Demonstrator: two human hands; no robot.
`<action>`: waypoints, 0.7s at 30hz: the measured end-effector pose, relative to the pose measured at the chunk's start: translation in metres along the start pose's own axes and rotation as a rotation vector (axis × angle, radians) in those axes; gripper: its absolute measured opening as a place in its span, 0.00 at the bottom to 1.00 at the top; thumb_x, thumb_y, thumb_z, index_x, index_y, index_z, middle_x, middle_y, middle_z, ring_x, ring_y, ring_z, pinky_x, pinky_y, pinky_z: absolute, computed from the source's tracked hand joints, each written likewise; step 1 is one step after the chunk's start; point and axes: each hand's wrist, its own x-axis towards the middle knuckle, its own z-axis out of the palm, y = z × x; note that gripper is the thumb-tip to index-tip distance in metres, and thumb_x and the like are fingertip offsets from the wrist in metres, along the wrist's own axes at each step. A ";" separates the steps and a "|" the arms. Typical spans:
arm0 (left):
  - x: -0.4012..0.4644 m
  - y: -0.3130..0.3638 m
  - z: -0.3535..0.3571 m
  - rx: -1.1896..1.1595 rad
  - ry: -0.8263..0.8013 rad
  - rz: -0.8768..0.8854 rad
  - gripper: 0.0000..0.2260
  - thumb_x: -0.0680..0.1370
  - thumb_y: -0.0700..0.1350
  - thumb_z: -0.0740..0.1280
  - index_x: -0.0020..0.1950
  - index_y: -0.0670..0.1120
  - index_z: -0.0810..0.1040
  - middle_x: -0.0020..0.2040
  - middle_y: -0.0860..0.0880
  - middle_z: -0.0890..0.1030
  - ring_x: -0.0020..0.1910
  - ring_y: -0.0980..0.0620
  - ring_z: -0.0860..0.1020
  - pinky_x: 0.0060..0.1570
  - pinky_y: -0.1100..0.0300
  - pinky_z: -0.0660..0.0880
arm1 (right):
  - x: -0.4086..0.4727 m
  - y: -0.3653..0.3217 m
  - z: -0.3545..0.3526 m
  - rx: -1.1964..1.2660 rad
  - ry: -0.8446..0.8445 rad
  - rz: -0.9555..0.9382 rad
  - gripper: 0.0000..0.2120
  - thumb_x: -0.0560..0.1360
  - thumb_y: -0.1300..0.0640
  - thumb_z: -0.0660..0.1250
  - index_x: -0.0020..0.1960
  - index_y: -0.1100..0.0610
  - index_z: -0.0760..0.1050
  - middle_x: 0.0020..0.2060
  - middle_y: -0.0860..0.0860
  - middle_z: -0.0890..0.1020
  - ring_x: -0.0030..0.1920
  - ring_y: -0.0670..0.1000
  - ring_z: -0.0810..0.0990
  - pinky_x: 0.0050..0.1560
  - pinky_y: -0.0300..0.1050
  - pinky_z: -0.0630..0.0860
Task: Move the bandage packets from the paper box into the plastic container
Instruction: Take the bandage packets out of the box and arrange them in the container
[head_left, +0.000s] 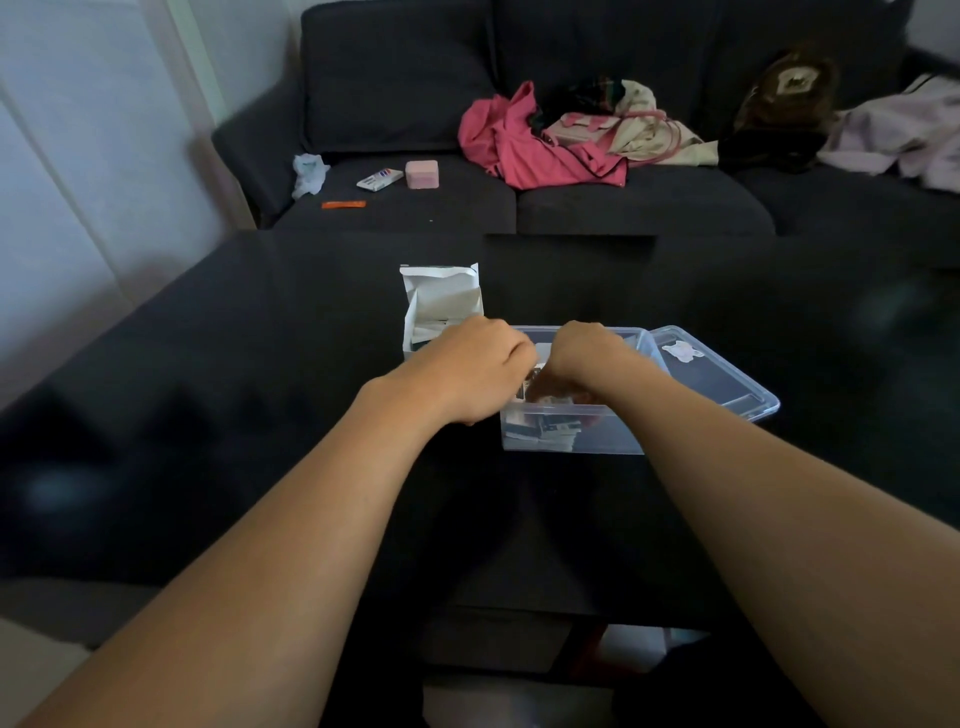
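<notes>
On the dark table (208, 415), near its middle, we see the clear plastic container (571, 441) with bandage packets (545, 431) stacked inside against its near wall; how many we cannot count. Its lid (727, 379) lies just beside it on the right, partly tucked under the rim. One white paper box (441, 301) stands just to the far left of the container, flaps up and open.

Wide bare tabletop lies on every side of these two; the table's far edge runs close before a dark sofa (623, 208).

Our left hand (472, 369) is over the container's left rim, fingers curled under; whether they pinch a packet we cannot tell. Our right hand (587, 358) reaches down into the container, fingers bent and hidden, its hold likewise unclear.

On the sofa lie a pink garment (519, 145), one pink case (422, 174) and one small carton (379, 179).
</notes>
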 end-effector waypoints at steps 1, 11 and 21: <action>-0.001 -0.001 0.000 -0.015 0.018 -0.005 0.18 0.83 0.46 0.54 0.43 0.39 0.78 0.39 0.42 0.80 0.31 0.48 0.75 0.43 0.42 0.80 | 0.000 0.000 0.000 -0.005 0.013 0.002 0.23 0.69 0.42 0.77 0.38 0.58 0.69 0.37 0.53 0.77 0.45 0.54 0.81 0.51 0.49 0.81; -0.003 -0.003 -0.003 -0.061 0.020 -0.015 0.18 0.84 0.45 0.54 0.49 0.41 0.82 0.40 0.44 0.80 0.34 0.50 0.77 0.42 0.45 0.79 | -0.008 0.001 -0.006 0.069 0.025 -0.013 0.19 0.70 0.46 0.77 0.39 0.58 0.72 0.38 0.54 0.80 0.44 0.54 0.83 0.52 0.48 0.83; -0.006 -0.003 -0.004 -0.092 0.009 -0.013 0.18 0.84 0.45 0.55 0.51 0.42 0.83 0.41 0.45 0.81 0.42 0.47 0.82 0.41 0.47 0.80 | -0.010 0.003 -0.011 0.135 -0.017 0.002 0.17 0.71 0.49 0.76 0.41 0.59 0.73 0.37 0.55 0.82 0.38 0.53 0.85 0.49 0.47 0.83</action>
